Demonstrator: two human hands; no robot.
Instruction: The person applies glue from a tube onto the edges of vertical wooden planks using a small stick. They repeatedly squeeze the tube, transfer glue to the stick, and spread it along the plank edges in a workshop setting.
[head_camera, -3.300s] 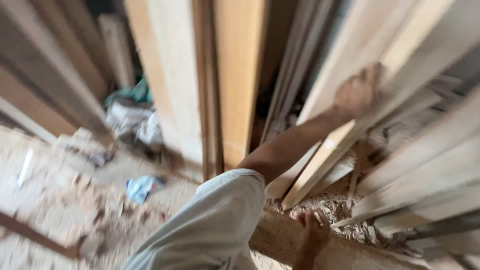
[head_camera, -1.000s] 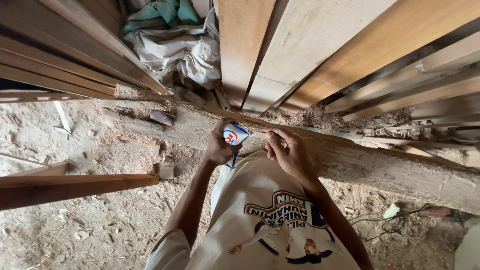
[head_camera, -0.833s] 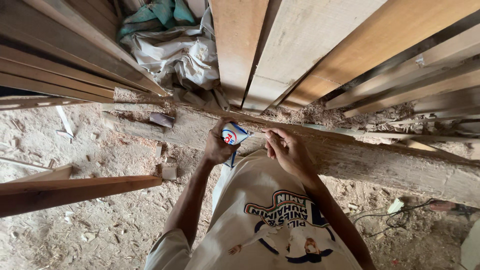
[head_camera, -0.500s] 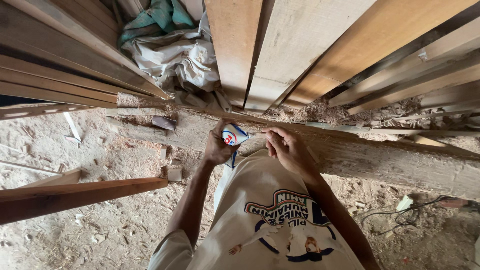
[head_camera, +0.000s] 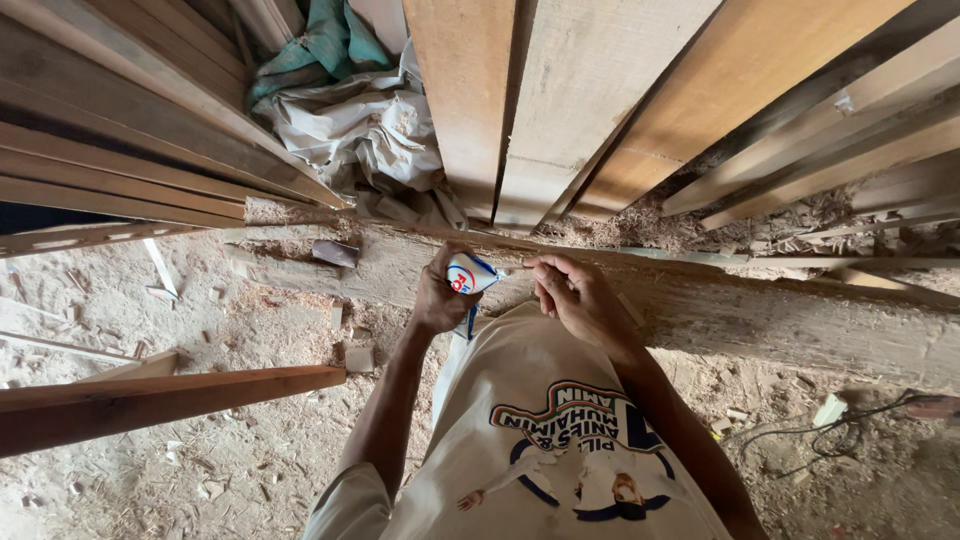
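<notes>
I see the small white-and-blue packet (head_camera: 470, 273) clamped in the left hand (head_camera: 440, 295), raised over the rough timber beam (head_camera: 780, 320); the right hand (head_camera: 572, 293) pinches its pulled end. Planks (head_camera: 560, 110) lean behind, above the sawdust floor (head_camera: 200, 470).

Two hands (head_camera: 440, 300) (head_camera: 575, 295), one small white pouch (head_camera: 468, 272), one log (head_camera: 800, 320).

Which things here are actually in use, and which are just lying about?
In use: left hand gripping a small white tape measure; right hand pinching its tip; rough log beneath.
Lying about: leaning planks, crumpled cloth, reddish board, cable.
</notes>
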